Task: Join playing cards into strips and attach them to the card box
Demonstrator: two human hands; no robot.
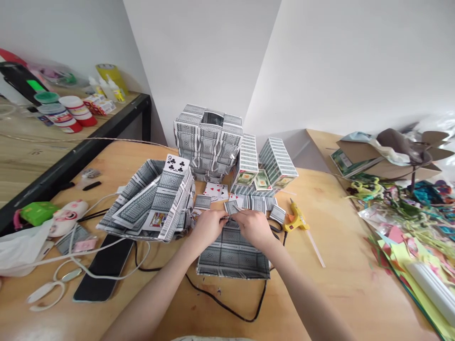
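Note:
My left hand [210,226] and my right hand [254,228] meet at the middle of the table, fingers closed on a grey-patterned playing card [231,207]. Beneath them lies a flat panel of joined playing cards [232,258]. Loose cards [203,202] lie just beyond my fingers, some face up with red hearts. Left of my hands stands an open box made of cards [137,189], with card strips and a nine of clubs [176,162] in it. The card edges between my fingertips are partly hidden.
A card-built block [209,137] and stacked card packs [245,158] stand behind. A yellow glue gun [296,218] with a glue stick lies right. A phone [103,272], white cable and scissors [46,291] are left; a black cord [227,308] runs in front. Colored paper [401,258] fills the far right.

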